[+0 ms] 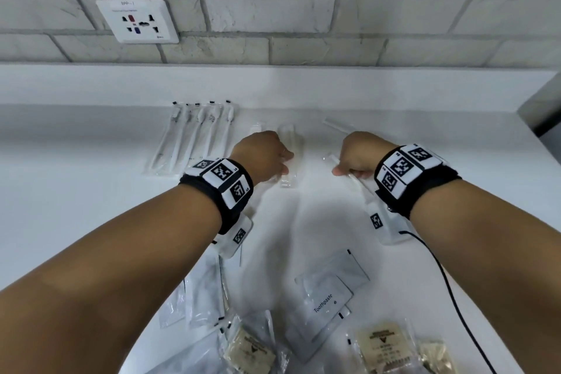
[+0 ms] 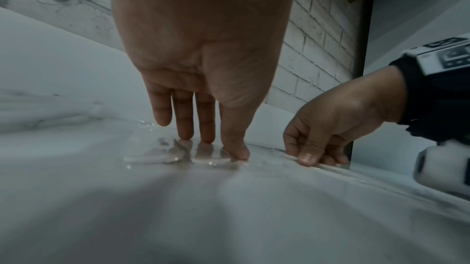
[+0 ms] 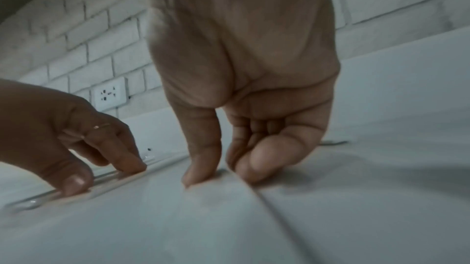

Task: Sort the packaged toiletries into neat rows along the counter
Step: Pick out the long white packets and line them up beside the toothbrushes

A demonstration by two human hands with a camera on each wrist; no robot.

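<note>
step: slide each clear packet flat, ends level with the toothbrush row (image 1: 194,133), pressing lightly so the film doesn't buckle.
left hand (image 1: 263,152): fingers straight, pressing a clear packet (image 1: 289,155) just right of the toothbrush row.
right hand (image 1: 355,155): thumb and curled fingers pinching a second packet (image 1: 358,184), further right of that row.

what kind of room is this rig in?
Likely a hotel-style bathroom or vanity area: white counter under a white brick-look wall, a multi-standard wall socket, wrapped toothbrushes and a Toothpaste sachet.
</note>
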